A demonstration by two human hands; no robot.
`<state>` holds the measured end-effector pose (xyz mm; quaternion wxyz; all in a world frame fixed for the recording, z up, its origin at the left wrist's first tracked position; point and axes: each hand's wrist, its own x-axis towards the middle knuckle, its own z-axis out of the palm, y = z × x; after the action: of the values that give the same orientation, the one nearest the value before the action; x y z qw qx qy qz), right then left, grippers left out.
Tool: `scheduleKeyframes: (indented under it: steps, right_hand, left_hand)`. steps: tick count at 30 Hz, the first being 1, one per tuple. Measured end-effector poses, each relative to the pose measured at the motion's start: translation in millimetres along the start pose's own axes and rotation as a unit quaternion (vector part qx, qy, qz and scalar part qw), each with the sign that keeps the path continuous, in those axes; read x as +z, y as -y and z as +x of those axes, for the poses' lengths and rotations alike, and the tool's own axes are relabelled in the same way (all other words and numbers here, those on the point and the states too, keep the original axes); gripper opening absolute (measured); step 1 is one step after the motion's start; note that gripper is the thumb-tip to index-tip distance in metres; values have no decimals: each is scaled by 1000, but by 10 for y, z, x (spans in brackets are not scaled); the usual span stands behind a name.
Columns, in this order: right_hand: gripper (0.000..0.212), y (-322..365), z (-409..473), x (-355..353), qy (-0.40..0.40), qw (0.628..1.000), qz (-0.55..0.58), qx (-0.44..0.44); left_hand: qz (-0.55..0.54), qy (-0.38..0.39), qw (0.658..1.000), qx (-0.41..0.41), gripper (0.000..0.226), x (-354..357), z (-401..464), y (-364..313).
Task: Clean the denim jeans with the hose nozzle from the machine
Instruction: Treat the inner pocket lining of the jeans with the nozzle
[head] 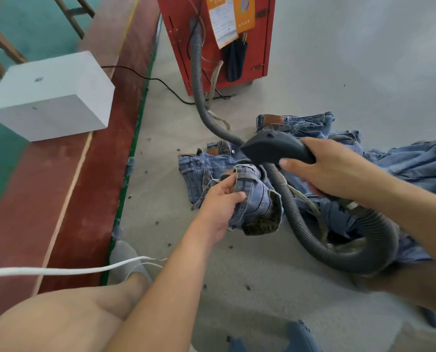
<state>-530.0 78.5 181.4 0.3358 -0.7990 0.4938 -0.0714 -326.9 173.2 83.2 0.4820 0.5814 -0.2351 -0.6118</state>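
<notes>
At lower centre, your left hand [222, 199] gripped a bunched fold of the denim jeans [252, 199], fingers curled into the cloth on the grey floor [237, 288]. Just right, your right hand [334, 168] was wrapped around the dark hose nozzle [273, 147] above the jeans. Its ribbed hose [199, 80] ran to the red machine [260, 47] at top centre.

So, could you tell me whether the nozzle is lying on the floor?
No, the right hand grips the nozzle above the jeans.

bright, even light; soft shadows; wide-angle bending at edges
</notes>
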Motion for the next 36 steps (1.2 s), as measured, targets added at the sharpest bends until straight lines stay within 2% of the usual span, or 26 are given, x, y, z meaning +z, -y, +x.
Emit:
scheduleKeyframes:
  steps: [6, 13, 18, 20, 24, 26, 28, 31, 34, 36]
  right_hand:
    - [25, 0, -143, -90, 106, 985, -132, -37]
    - [26, 60, -71, -81, -8, 999, -46, -16]
    - [22, 17, -176, -250, 122, 990, -68, 4]
    - [24, 53, -152, -148, 107, 993, -53, 12]
    - [39, 133, -18, -15, -2, 994, 73, 85]
    - [45, 134, 40, 9, -32, 987, 115, 104]
    - [52, 136, 118, 62, -36, 991, 73, 106]
    - [62, 175, 277, 177, -13, 994, -70, 87]
    - [64, 154, 379, 315, 22, 978, -201, 54]
    - [60, 102, 381, 383, 36, 970, -235, 44]
  left_hand:
    - [9, 48, 999, 14, 58, 32, -31, -37]
    - [45, 82, 996, 5, 58, 64, -70, 3]
    - [67, 47, 996, 23, 64, 127, -116, -29]
    - [85, 53, 995, 26, 58, 153, -125, 33]
    - [158, 88, 983, 14, 56, 372, -151, 166]
    - [188, 94, 977, 29, 57, 463, -172, 181]
    - [220, 102, 969, 55, 51, 538, -226, 166]
    - [249, 125, 955, 106, 41, 665, -324, 154]
    - [300, 131, 932, 153, 54, 707, -389, 141]
    - [332, 123, 917, 183, 56, 675, -379, 173]
